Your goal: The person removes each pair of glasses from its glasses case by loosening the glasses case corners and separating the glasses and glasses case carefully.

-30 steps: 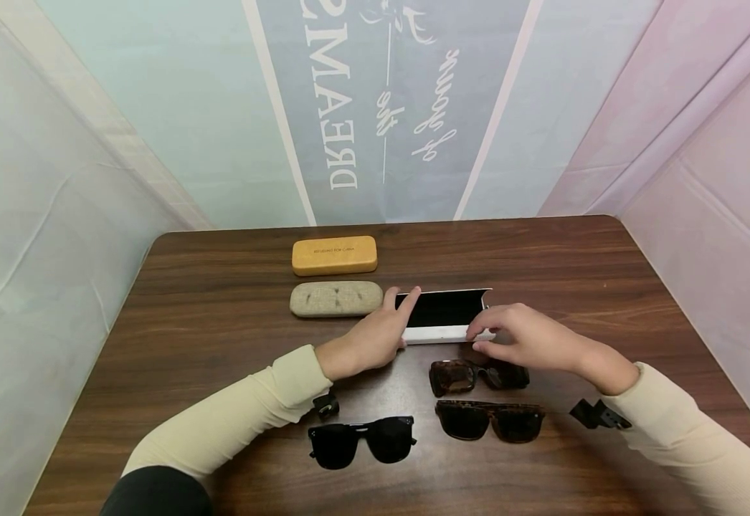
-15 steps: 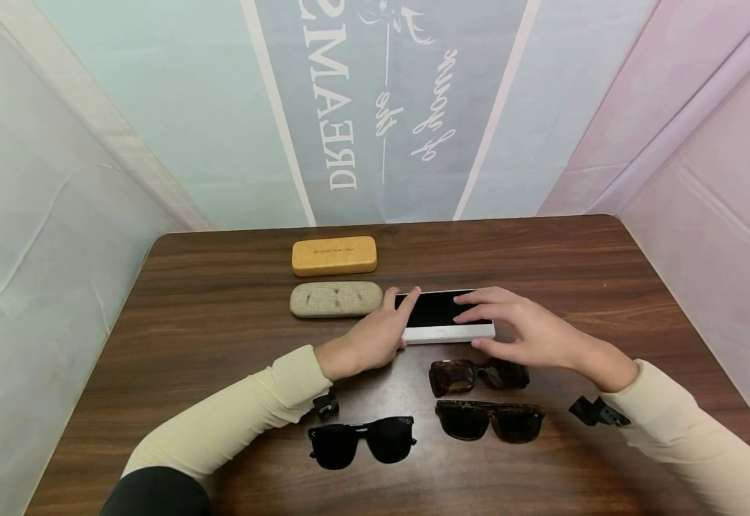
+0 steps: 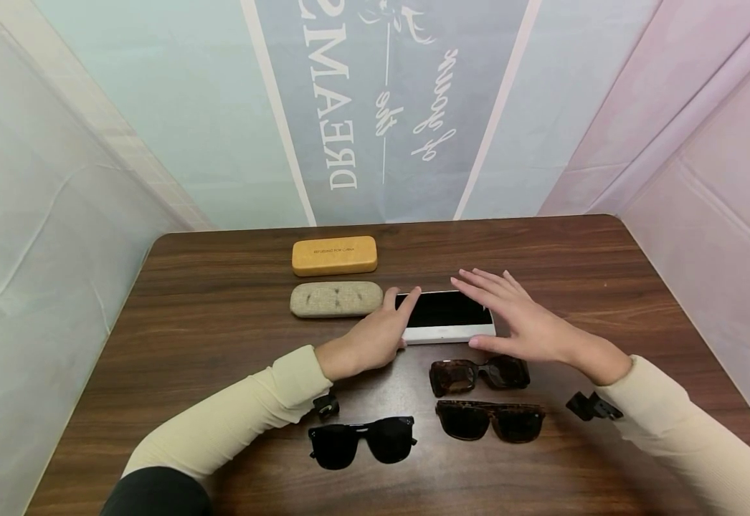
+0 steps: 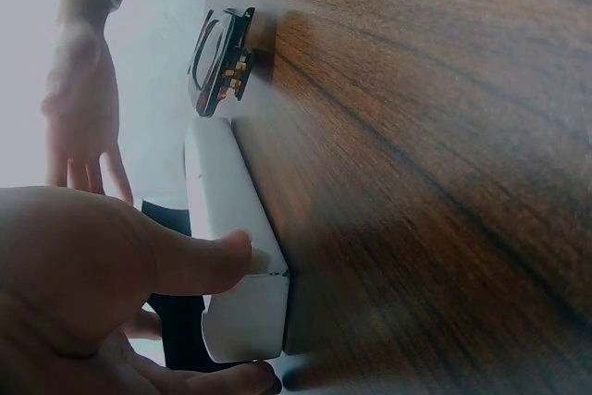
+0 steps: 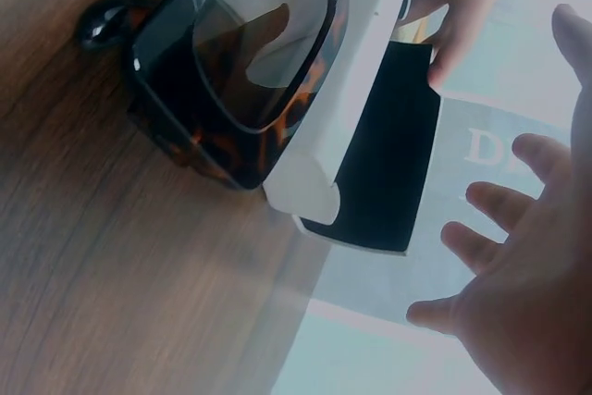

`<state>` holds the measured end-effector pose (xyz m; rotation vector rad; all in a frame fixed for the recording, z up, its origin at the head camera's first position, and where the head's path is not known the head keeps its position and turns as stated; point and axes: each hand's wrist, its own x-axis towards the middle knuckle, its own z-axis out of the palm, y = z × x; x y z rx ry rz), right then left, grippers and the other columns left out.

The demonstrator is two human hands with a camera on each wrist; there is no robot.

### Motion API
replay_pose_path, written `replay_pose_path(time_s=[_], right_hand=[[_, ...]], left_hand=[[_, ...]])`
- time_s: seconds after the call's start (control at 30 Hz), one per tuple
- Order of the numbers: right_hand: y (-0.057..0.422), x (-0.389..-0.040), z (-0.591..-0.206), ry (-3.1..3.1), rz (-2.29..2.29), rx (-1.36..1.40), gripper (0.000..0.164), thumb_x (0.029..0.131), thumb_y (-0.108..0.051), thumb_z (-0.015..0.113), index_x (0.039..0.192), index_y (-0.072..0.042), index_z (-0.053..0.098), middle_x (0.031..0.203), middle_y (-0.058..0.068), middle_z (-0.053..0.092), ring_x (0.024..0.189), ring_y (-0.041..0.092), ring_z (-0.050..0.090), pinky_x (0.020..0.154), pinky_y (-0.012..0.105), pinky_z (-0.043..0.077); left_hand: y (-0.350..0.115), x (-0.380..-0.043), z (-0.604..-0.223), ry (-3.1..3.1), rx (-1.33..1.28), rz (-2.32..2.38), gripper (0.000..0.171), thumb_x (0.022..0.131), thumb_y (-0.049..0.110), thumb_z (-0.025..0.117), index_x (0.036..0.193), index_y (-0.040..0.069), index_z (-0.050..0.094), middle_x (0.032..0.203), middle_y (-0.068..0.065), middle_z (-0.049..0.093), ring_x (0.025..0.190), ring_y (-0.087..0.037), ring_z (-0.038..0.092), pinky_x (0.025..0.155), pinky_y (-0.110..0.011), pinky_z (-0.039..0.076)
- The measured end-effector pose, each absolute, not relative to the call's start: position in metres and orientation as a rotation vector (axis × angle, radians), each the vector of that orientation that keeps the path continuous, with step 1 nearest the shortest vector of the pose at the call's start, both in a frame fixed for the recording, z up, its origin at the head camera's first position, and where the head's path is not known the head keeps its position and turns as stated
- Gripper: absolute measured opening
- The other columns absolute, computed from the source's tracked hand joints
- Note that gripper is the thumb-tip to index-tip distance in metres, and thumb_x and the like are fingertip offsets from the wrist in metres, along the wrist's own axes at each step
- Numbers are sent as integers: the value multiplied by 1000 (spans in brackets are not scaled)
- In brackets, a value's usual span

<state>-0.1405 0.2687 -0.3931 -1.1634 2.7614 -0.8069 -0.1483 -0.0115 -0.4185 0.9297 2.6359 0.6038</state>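
Observation:
A white glasses case [image 3: 449, 335] with a black lining lies with its lid raised near the table's middle. My left hand [image 3: 370, 342] grips the case's left end; in the left wrist view the thumb presses the white front wall [image 4: 217, 182]. At the right end my right hand [image 3: 520, 322] hovers with its fingers straight and spread. In the right wrist view those fingers are apart from the black-lined lid [image 5: 393, 154]. Just in front of the case sit tortoiseshell sunglasses [image 3: 454, 378], folded, with a second brown-framed pair of sunglasses [image 3: 468, 421] below them.
A beige fabric glasses case [image 3: 336, 299] lies left of the white one, close to my left fingers. Behind it is a yellow glasses case [image 3: 334, 256]. Black sunglasses [image 3: 336, 446] rest at the front of the wooden table [image 3: 220, 287]. Printed fabric hangs behind.
The right hand has left the front edge of the white case, passed its lid and spread its fingers. The lid has tipped further back. My left hand has stayed put.

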Motion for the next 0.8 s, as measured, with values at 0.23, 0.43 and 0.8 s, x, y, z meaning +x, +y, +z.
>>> replay_pose_path(time_s=[0.23,0.43,0.8], right_hand=[[275,-149,-398,2703,-838,-1060,74,100,-28,68,161,-13,29,165,16,26,149,45,21,113,71,17],[279,-157,-404,2651,-923,-929,62,107,-23,55,161,-10,29,163,19,30,148,43,26,111,65,28],[274,-168,-412,2677,-969,-661,50,112,-28,40,148,6,45,145,26,52,128,41,55,103,60,42]], left_hand=[[-11,-148,-420,2635,923,616,86,96,-1,67,163,6,14,155,-37,22,49,-9,50,48,-20,42],[-12,-148,-421,2628,929,614,85,97,0,66,163,6,13,155,-37,21,47,-8,48,47,-19,40],[-12,-149,-422,2650,922,598,86,96,0,67,163,7,13,155,-36,23,44,-8,42,45,-19,36]])
